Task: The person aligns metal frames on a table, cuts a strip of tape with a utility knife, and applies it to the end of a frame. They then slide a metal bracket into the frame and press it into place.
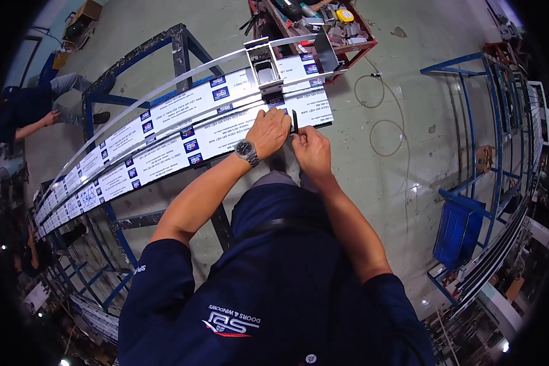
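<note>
Long metal profiles (216, 133) wrapped in white and blue printed film lie side by side across a frame. My left hand (268, 132), a watch at its wrist, rests near their right end. Its fingers are bent and pressed together on the profile; what they pinch is hidden. Close to its right, my right hand (312, 150) is closed on a thin black strip (295, 121) that points up past the fingertips at the profile's edge. Just beyond my left fingers, an open rectangular metal bracket (264, 66) stands across the farther profile.
A blue and black steel frame (180, 58) bears the profiles. Behind stands a red tool cart (363, 44) with a yellow tape measure (344, 16). A thin hose (402, 122) loops on the floor. A blue bin (457, 235) and racks are right; a person (33, 113) is left.
</note>
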`<state>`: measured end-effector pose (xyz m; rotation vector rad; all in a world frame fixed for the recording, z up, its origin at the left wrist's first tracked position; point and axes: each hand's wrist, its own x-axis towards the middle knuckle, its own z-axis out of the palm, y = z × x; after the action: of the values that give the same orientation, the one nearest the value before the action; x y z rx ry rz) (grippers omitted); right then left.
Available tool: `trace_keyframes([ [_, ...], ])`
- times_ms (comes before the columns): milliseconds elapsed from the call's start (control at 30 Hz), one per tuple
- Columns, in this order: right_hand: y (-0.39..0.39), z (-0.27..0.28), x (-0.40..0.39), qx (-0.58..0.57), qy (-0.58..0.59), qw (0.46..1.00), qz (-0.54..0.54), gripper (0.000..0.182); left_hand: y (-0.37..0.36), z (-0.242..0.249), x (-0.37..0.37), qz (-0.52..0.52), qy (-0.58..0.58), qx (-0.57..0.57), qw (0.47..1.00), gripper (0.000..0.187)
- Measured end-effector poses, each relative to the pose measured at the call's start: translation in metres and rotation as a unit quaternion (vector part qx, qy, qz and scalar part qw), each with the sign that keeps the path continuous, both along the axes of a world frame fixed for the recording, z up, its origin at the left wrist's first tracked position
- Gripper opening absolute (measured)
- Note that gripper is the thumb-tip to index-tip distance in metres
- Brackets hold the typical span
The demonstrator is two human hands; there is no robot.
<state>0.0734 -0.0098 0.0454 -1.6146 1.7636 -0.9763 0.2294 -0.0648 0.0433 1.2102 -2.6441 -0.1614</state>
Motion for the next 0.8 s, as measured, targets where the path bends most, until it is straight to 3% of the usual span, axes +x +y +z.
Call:
trace_keyframes([
  [433, -0.021, 0.005, 0.005, 0.042, 0.025, 0.999, 0.007, 0.010, -0.001, 0.003, 0.007, 0.014, 0.109, 0.012, 0.994, 0.014],
  [600, -0.017, 0.010, -0.008, 0.009, -0.017, 1.000, -0.004, 0.012, 0.000, 0.023, 0.004, 0.003, 0.039, 0.023, 0.999, 0.018],
  [800, -0.014, 0.006, -0.009, 0.031, -0.011, 0.999, 0.006, 0.011, -0.002, 0.010, -0.004, -0.032, -0.025, -0.021, 0.999, 0.010],
])
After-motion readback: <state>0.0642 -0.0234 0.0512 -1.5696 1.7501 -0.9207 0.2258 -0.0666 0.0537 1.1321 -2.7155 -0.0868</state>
